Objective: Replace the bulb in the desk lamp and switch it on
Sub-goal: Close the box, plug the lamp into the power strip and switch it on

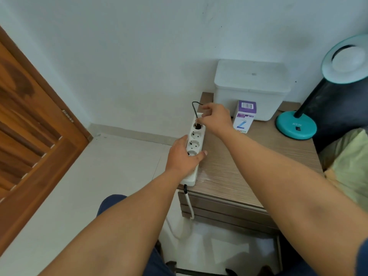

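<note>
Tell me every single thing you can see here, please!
power strip: 1, white, left edge of table
plug: 1, black, at the strip's far socket
bulb box: 1, purple and white, upright before the bin
storage bin: 1, white, against the wall
desk lamp: 1, teal, table's right side
table: 1, wood grain
door: 1, brown, left
left hand: 1, gripping the strip
right hand: 1, pinching the plug
</note>
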